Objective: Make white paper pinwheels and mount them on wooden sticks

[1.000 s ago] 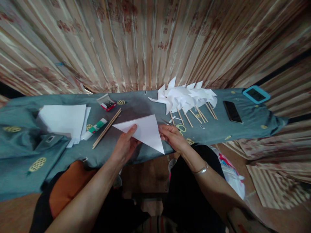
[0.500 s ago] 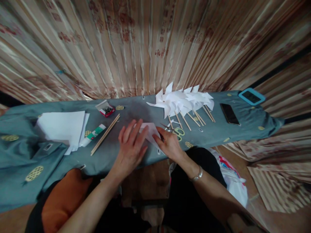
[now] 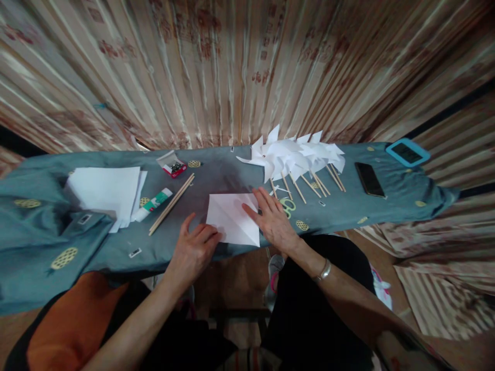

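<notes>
A square white sheet of paper (image 3: 232,214) lies unfolded on the cloth-covered table in front of me, a diagonal crease running across it. At its lower left edge, my left hand (image 3: 197,247) is closed, thumb and index finger together on the paper. My right hand (image 3: 273,219) rests at the right edge with fingers stretched out, its thumb lying over the sheet. Just beyond that hand are green-handled scissors (image 3: 288,207), partly hidden, and small paper scraps (image 3: 281,190). White paper pinwheels (image 3: 296,157) on wooden sticks lie in an overlapping row behind.
To the left are a paper stack (image 3: 106,190), a glue stick (image 3: 154,203), loose wooden sticks (image 3: 172,205) and a red box of small pins (image 3: 172,166). A phone (image 3: 370,179) and a blue-framed device (image 3: 408,152) lie on the right. A curtain (image 3: 232,77) hangs behind the table.
The folded paper has been opened out flat into a square. My left hand has moved down to its lower left edge; my right hand's fingers have straightened. The view has shifted slightly.
</notes>
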Motion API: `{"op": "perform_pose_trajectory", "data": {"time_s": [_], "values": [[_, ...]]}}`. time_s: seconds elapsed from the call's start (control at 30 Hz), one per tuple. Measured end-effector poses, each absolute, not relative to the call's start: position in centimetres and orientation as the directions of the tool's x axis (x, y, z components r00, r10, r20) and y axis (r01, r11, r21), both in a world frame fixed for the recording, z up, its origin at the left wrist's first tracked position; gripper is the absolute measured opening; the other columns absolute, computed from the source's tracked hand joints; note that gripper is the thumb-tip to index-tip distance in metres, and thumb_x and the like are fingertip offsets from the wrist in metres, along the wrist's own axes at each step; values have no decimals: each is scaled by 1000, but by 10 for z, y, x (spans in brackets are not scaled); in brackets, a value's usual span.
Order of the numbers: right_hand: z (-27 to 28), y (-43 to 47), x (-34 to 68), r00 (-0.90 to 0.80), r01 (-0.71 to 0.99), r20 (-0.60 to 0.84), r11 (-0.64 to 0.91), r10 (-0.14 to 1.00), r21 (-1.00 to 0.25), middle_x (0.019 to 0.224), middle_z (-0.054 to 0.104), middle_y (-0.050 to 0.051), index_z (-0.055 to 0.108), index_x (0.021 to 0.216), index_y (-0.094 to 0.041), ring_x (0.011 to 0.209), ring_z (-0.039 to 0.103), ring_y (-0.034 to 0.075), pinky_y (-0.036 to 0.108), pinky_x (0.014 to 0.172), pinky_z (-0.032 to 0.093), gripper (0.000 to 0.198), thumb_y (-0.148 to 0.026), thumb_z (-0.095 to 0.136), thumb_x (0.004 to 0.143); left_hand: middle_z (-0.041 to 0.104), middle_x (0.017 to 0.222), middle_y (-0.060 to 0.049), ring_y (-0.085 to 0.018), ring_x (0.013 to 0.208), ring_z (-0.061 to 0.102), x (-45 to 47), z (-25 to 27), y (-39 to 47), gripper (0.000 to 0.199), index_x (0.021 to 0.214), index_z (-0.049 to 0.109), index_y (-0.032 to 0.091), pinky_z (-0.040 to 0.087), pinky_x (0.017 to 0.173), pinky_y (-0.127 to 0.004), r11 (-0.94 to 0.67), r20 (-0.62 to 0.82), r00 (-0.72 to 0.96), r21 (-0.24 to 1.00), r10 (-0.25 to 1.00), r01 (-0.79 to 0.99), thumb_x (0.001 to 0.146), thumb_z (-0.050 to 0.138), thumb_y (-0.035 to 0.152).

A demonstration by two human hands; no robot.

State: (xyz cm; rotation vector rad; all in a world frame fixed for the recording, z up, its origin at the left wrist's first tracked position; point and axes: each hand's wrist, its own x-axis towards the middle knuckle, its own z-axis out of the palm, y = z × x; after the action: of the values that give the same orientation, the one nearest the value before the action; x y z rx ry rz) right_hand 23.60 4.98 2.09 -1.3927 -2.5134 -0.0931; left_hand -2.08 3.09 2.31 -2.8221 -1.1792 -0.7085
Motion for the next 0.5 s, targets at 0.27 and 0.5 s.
{"op": "perform_pose_trajectory", "data": {"time_s": [0.27,0.5], "values": [[22,31,237,-719,674,163,735,676,-75,151,44,16,49,139,-15,145,31,29,53,116,31,48,-8,48,92,69,121,-10,-27,104,63,-27,8,23,32,114,65,20,38,103,-54,-678,363,603,124,710,724,90,47,8],[20,30,237,-684,575,198,686,702,-446,127,67,11,67,114,-16,126,56,22,43,109,43,31,-14,42,96,74,110,-7,-24,102,65,-23,4,24,27,108,69,22,40,101,-52,-681,336,594,302,731,668,95,47,15]]}}
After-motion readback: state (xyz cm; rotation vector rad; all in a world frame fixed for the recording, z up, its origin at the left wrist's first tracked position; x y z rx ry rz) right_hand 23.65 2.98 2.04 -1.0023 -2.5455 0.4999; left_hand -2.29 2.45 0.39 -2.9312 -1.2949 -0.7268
